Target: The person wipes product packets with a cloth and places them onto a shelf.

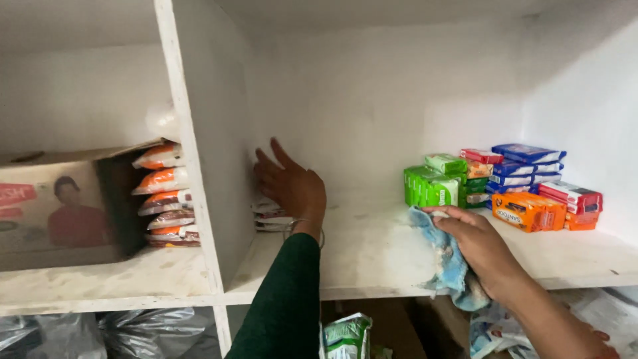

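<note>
Blue cloth under right hand, long axis front-to-back.

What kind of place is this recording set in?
Probably a small shop's storeroom: white painted shelf stacked with small green, blue and orange boxed packets, plus orange-and-white pouches piled in the next compartment.

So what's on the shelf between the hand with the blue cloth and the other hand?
Nothing: in the head view, the white shelf is bare and smudged between the right hand holding the blue cloth and the left hand.

The left hand hides most of the flat packets.
</note>
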